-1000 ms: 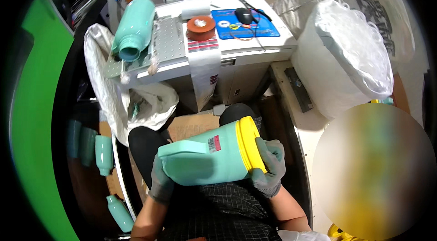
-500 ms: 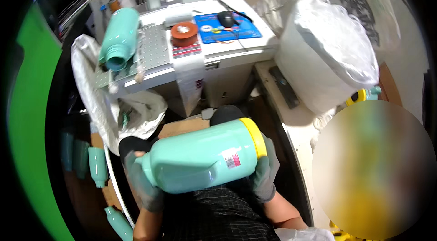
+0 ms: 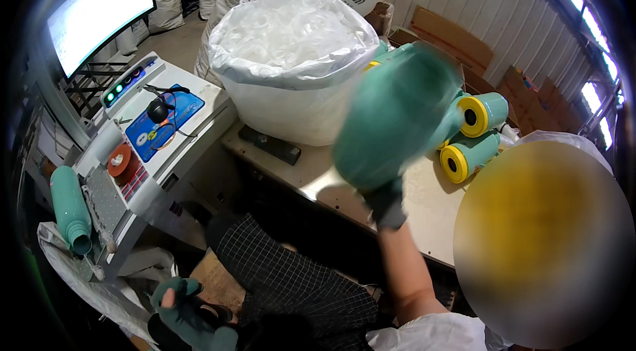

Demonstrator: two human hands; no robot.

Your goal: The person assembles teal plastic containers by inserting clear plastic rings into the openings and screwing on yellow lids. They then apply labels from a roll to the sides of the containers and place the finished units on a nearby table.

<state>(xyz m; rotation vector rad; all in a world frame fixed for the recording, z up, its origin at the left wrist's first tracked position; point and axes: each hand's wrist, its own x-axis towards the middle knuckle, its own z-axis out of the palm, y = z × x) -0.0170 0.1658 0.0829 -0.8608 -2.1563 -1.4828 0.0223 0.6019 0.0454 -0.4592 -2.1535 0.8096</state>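
Just right of centre, I see the right hand (image 3: 386,206) clasping the near end of a blurred green jug (image 3: 397,116), the left hand (image 3: 189,314) half-curled, empty at lower left; one careless swing could topple the yellow-ended bottles (image 3: 491,110)

A large, round-sided teal bottle (image 3: 396,116), blurred, is held up over the pale bench (image 3: 424,212), clasped near its lower end. It tilts, its upper end leaning right and away. A paler, handle-like part juts from its right side, too smeared to make out clearly; its surface looks smooth.
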